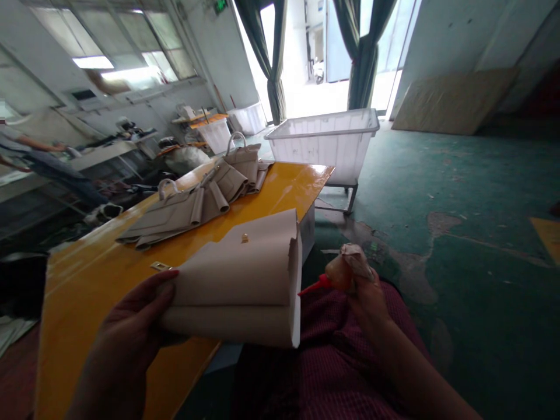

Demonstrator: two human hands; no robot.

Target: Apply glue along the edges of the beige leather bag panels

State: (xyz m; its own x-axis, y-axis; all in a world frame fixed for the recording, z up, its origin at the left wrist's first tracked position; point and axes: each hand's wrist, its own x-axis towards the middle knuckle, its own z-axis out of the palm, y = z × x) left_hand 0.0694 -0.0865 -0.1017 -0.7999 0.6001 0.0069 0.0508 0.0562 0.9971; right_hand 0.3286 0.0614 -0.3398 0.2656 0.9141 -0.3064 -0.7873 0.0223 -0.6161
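Note:
My left hand [140, 318] grips the left end of a beige handbag panel [245, 274], folded over on itself, with a small gold stud on its upper face. A gold metal clasp plate [161, 266] shows just beyond my left fingertips. In my right hand [365, 291] is a glue bottle [339, 273] with a red pointed nozzle and a pale wrapping round its body. The nozzle tip is at the panel's open right edge; whether it touches cannot be made out. The panel is held above my lap and the table's near edge.
Several beige bag pieces [214, 195], some with handles, lie on the yellow table [301, 181]. Beyond it a white plastic bin [324, 143] stands on a metal frame. A person [48, 163] is at a bench on the left. A board [455, 102] leans on the right wall.

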